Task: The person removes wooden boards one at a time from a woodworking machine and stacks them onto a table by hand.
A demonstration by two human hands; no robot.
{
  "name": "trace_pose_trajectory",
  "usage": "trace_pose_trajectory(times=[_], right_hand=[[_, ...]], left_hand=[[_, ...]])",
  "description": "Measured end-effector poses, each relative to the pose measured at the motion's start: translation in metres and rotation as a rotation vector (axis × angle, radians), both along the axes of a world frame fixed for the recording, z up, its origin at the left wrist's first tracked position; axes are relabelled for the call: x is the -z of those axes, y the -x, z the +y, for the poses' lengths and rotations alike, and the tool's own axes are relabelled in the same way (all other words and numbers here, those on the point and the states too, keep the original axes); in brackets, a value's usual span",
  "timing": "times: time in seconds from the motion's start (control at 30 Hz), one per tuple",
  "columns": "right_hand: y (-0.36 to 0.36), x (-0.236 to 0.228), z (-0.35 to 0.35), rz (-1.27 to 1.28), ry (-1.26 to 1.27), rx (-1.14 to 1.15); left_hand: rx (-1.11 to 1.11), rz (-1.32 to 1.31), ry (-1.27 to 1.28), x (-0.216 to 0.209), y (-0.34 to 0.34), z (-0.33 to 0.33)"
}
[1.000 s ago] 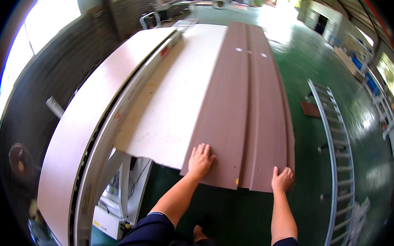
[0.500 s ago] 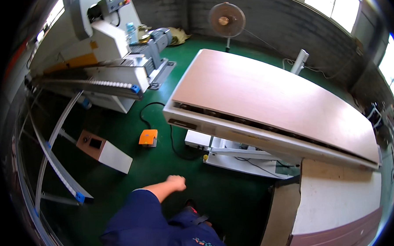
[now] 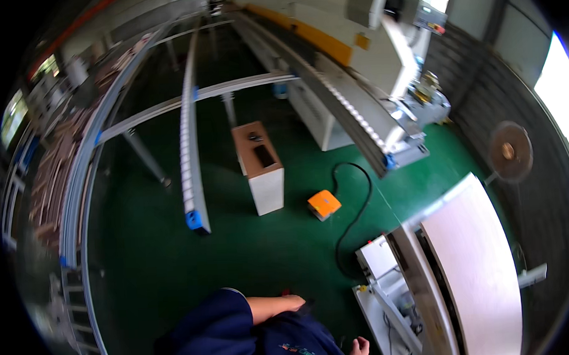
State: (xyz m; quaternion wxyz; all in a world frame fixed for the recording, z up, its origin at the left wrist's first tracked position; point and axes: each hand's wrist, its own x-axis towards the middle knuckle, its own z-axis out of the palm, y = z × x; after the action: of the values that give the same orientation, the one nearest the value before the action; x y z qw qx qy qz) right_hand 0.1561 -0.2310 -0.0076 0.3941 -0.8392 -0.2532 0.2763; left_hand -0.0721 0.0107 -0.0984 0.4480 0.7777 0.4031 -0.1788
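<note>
My left hand (image 3: 294,302) hangs in front of my body, its back and wrist showing while the fingers are bent under and hidden. Lower and to the right, my right hand (image 3: 359,350) shows at the bottom edge with loosely curled fingers, and nothing is visible in it. Both hands are apart from the things around. Nearest the right hand stands a white lift table (image 3: 391,300), carrying a long pale board (image 3: 475,258). An orange foot pedal (image 3: 324,204) lies on the green floor ahead, beside a black cable (image 3: 365,202).
A white pedestal with a brown top (image 3: 269,189) holds a dark flat panel. Roller rails (image 3: 191,150) with blue end caps run away to the left. Beyond stand a large white machine (image 3: 381,65), a fan (image 3: 509,152) and stacked boards (image 3: 59,174).
My view has swung left, so the lift table and board now sit at the right edge and the rails fill the left. My right hand has come into view.
</note>
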Motion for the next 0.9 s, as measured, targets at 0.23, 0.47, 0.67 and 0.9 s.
trace_pose_trajectory(times=[0.23,0.47,0.67,0.9], right_hand=[[-0.062,0.032,0.096,0.09,0.02,-0.4],[-0.08,-0.053,0.223,0.18,-0.163,-0.431],[-0.119,-0.113,0.255,0.016,-0.303,-0.507],[-0.198,-0.138,0.273,-0.638,-0.382,-0.457]], left_hand=[[-0.645,0.153,0.014,-0.003,0.105,0.033],[-0.836,0.333,0.03,-0.025,0.122,0.0],[-0.816,0.092,0.168,0.017,0.041,-0.037],[-0.824,0.188,-0.005,-0.041,0.029,-0.005]])
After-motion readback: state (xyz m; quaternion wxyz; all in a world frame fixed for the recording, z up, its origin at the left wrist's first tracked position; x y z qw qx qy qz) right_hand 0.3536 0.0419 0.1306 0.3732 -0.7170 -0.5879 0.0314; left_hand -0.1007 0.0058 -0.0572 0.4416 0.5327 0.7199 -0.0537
